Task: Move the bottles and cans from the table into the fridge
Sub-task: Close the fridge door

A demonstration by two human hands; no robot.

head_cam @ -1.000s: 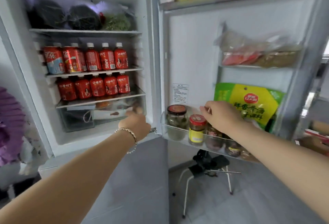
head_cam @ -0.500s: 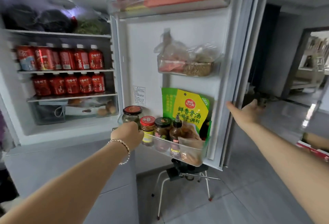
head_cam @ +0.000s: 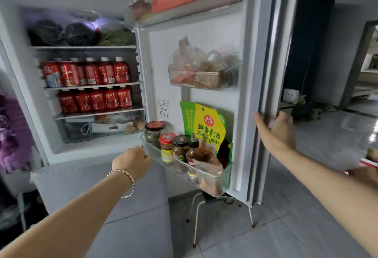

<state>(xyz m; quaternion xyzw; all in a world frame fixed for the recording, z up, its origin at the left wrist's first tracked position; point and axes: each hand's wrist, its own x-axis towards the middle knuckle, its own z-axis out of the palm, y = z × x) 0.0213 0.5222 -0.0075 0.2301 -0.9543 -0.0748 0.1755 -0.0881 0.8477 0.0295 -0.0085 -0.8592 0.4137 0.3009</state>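
The fridge (head_cam: pixel 86 155) stands open. Two red cans (head_cam: pixel 61 74) and three red juice bottles (head_cam: pixel 106 73) line its middle shelf, and several more red juice bottles (head_cam: pixel 96 99) fill the shelf below. My left hand (head_cam: pixel 133 161), fingers curled with nothing in them, sits against the left corner of the lowest door bin (head_cam: pixel 223 178). My right hand (head_cam: pixel 274 132) grips the outer edge of the fridge door (head_cam: pixel 206 32), thumb on the inner side. No table is in view.
The lowest door bin holds jars (head_cam: pixel 155 132), a sauce bottle (head_cam: pixel 192 153) and a yellow-green pouch (head_cam: pixel 206 128). Bagged food fills the upper door bins and top shelf. A white-legged stool (head_cam: pixel 196 216) stands under the door. Something purple (head_cam: pixel 10 134) is at the far left.
My right hand left the jars in the door bin and took the door's outer edge. My left hand moved from the fridge frame to the bin's corner. The door has swung leftward in the view.
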